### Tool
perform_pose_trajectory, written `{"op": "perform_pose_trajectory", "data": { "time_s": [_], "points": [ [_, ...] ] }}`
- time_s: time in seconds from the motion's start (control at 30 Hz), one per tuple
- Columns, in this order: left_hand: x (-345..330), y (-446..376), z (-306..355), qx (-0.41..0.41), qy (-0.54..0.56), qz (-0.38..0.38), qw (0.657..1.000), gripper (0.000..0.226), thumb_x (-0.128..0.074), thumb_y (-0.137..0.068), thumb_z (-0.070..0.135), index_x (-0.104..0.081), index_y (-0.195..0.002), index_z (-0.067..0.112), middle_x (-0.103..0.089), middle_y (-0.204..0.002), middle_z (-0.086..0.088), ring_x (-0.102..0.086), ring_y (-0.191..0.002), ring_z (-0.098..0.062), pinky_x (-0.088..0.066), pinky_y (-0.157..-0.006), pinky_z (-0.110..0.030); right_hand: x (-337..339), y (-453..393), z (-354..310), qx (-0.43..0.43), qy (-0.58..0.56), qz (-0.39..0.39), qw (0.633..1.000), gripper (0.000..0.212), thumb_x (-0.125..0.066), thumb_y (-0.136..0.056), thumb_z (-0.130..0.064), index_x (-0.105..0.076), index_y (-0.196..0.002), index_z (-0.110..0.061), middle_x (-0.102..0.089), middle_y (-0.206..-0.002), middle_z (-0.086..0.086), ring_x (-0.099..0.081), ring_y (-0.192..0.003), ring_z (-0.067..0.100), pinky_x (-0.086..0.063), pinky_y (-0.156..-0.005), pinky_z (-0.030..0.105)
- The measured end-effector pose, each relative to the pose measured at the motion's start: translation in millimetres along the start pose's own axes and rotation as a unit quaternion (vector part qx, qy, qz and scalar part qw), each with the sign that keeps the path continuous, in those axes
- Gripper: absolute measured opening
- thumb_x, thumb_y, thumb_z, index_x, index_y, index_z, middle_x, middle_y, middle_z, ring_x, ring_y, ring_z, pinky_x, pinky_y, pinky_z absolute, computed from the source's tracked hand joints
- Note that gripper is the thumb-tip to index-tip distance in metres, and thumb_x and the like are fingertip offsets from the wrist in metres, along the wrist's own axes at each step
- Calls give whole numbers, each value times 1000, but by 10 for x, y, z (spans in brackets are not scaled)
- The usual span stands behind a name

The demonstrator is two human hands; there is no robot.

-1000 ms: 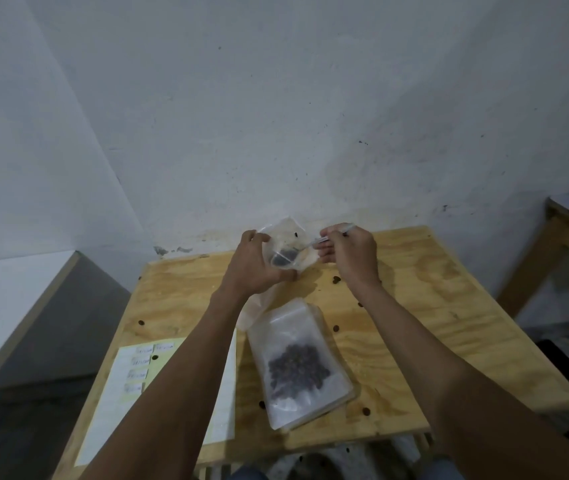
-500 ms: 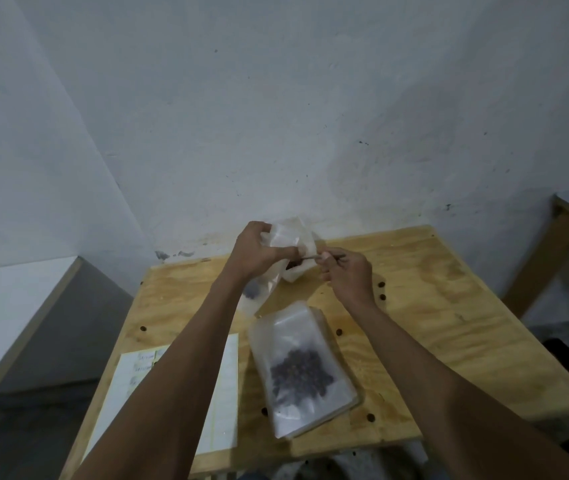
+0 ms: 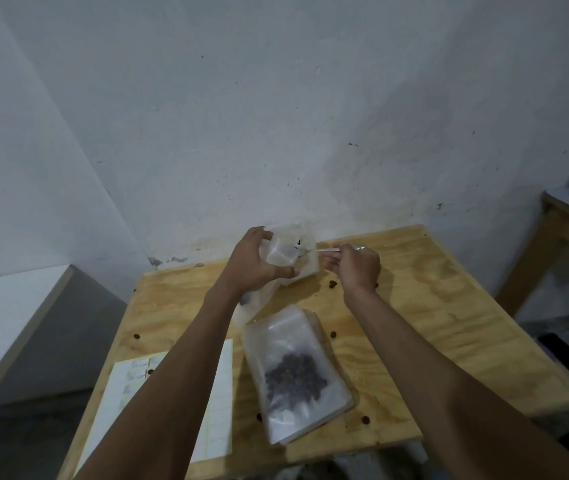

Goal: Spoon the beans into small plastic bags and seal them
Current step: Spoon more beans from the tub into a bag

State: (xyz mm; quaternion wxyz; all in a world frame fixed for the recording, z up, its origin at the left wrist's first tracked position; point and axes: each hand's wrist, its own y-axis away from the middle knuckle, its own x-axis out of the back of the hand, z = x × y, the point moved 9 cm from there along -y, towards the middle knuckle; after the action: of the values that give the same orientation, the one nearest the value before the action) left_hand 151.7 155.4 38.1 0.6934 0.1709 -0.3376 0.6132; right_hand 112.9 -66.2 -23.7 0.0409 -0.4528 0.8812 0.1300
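My left hand (image 3: 253, 263) grips a small clear plastic bag (image 3: 293, 252) held above the far part of the wooden table (image 3: 449, 306). My right hand (image 3: 357, 266) pinches a metal spoon (image 3: 324, 250) whose bowl pokes into the bag's mouth, with something dark at its tip. A few dark beans show low in the limp bag hanging below my left hand. A larger clear bag (image 3: 296, 372) with a pile of dark beans lies flat on the table nearer to me.
A sheet of labels (image 3: 213, 403) lies at the table's left front, partly under my left forearm. Loose beans (image 3: 332, 284) dot the tabletop. White wall stands right behind the table. A second wooden table (image 3: 560, 230) is at the right, a white ledge at the left.
The spoon has shifted from beside the bag into its mouth. My left hand has turned the bag's opening toward the spoon. The camera view has tipped slightly.
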Motion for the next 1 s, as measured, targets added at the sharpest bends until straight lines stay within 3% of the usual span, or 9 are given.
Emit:
{"op": "perform_pose_trajectory", "data": {
  "time_s": [0.2, 0.4, 0.5, 0.6, 0.7, 0.8, 0.9, 1.0],
  "points": [
    [-2, 33, -46, 1, -11, -10, 1000, 98, -82, -40, 63, -54, -123, 19, -51, -124, 5, -53, -109, -15, -47, -85, -33, 63, 9, -236, 28, -50, 16, 998, 18, -57, -92, -1, -67, -78, -6, -74, -79, 25, -71, -64, 31, -64, -66, 39],
    [-36, 84, -90, -5, -22, 2, 1000, 102, -78, -39, 67, -54, -125, 18, -50, -125, 7, -54, -107, -14, -41, -76, -24, 62, 63, -481, 75, -35, -1, 997, 18, -55, -93, -4, -71, -84, -5, -76, -75, 17, -73, -64, 29, -63, -64, 38],
    [-36, 76, -104, -1, -21, 16, 1000, 102, -79, -41, 67, -53, -126, 17, -50, -125, 6, -53, -106, -14, -42, -77, -26, -18, 136, -615, 134, 16, -38, 990, 20, -54, -92, -5, -71, -83, -8, -76, -72, 14, -73, -63, 27, -63, -65, 41],
    [-37, 61, -93, -6, -17, 23, 1000, 97, -85, -48, 61, -54, -127, 16, -50, -125, 5, -53, -106, -14, -41, -75, -24, -190, 314, -751, 244, 119, -108, 956, 21, -55, -97, -9, -73, -86, -10, -75, -70, 7, -73, -61, 17, -62, -59, 34],
    [-33, 44, -114, -9, -3, 24, 1000, 92, -90, -53, 53, -55, -129, 15, -52, -125, 5, -54, -107, -14, -44, -78, -27, -157, 391, -805, 291, 106, -86, 947, 21, -56, -101, -11, -74, -93, -4, -75, -75, 6, -73, -64, 11, -58, -57, 24],
    [8, 51, -165, 7, 31, 30, 999, 93, -90, -49, 56, -56, -128, 19, -57, -121, 7, -58, -105, -11, -49, -79, -25, -69, 320, -709, 291, 118, -43, 948, 22, -56, -101, -14, -75, -96, -6, -76, -77, 5, -73, -66, 18, -60, -61, 35],
    [57, 18, -194, 29, 76, 34, 996, 76, -94, -56, 43, -58, -120, 24, -61, -110, 13, -60, -99, -4, -51, -75, -24, -153, 239, -431, 290, 198, -94, 932, 21, -57, -101, -19, -78, -102, -14, -76, -82, 4, -73, -71, 25, -61, -65, 51],
    [95, -41, -149, 37, 84, 27, 995, 82, -87, -48, 56, -61, -118, 24, -62, -109, 16, -62, -99, -3, -55, -79, -27, -177, 233, -225, 267, 216, -125, 931, 21, -62, -100, -18, -79, -112, -13, -79, -102, 0, -75, -88, 16, -63, -78, 47]
  ]
}}
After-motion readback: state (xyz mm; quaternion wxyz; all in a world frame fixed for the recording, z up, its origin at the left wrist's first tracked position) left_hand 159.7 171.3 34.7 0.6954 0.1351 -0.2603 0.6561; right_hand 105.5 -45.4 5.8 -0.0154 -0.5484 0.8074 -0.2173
